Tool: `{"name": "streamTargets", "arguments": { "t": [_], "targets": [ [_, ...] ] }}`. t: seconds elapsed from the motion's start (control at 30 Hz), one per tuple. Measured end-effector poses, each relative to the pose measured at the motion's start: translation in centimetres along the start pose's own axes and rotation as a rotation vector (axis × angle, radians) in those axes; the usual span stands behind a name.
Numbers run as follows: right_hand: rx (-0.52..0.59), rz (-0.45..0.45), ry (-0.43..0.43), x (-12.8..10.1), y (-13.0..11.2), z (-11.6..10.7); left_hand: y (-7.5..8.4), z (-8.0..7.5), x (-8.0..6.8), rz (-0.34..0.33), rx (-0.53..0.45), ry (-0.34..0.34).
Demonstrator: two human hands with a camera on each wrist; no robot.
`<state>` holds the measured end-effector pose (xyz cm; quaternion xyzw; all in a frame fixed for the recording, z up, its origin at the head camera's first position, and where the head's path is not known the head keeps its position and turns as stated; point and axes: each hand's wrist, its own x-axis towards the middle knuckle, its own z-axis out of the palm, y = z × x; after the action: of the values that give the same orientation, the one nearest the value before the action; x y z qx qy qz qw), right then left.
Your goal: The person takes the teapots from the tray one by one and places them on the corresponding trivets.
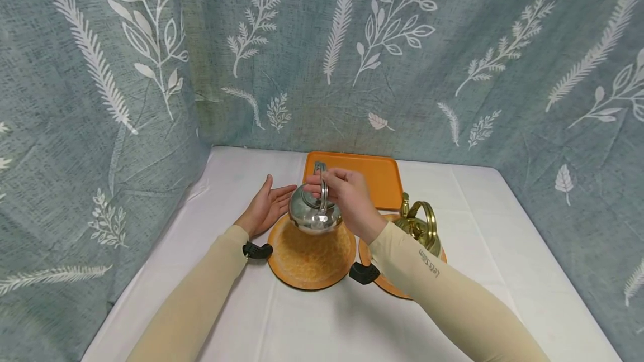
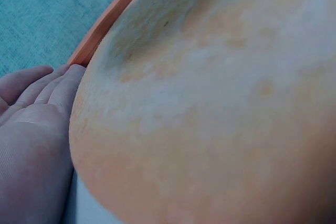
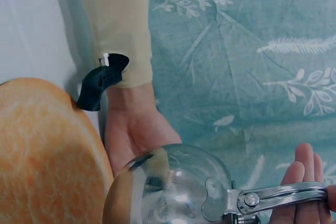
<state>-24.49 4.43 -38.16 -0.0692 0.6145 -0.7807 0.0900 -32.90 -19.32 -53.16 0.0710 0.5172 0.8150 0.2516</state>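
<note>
A shiny silver teapot (image 1: 313, 218) is held above a round orange-brown mat (image 1: 312, 261) in the head view. My right hand (image 1: 349, 197) grips its upright hooped handle, and the right wrist view shows the fingers (image 3: 306, 182) passing through the metal handle (image 3: 283, 196). On the teapot's left, my left hand (image 1: 269, 205) lies palm up with straight fingers. Whether it touches the teapot I cannot tell. In the left wrist view that hand (image 2: 37, 145) is beside the edge of the mat (image 2: 210, 119).
A brass-coloured teapot (image 1: 417, 228) stands on a second round mat (image 1: 392, 286) at the right, partly behind my right forearm. Behind the silver teapot lies an orange tray (image 1: 359, 177). A white cloth covers the table (image 1: 282, 323); patterned curtains (image 1: 302, 71) enclose it.
</note>
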Motion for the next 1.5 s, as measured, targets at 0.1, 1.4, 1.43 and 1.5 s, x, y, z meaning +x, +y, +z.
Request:
{"name": "streamTargets", "arguments": {
  "t": [0.1,1.4,1.43,1.5],
  "targets": [
    [-0.005,-0.003,-0.004,-0.2,0.1,0.1,0.0,0.0,-0.1,-0.002,-0.002,0.004],
    [-0.003,0.006,-0.039,-2.9,2.2,1.0,0.2,0.3,-0.1,0.002,-0.034,0.015],
    [-0.003,0.006,-0.038,-3.0,2.2,1.0,0.2,0.3,-0.1,0.002,-0.031,0.013],
    [-0.001,0.006,-0.036,-3.0,2.4,1.0,0.3,0.3,-0.1,0.001,-0.035,0.018]
  ]
}}
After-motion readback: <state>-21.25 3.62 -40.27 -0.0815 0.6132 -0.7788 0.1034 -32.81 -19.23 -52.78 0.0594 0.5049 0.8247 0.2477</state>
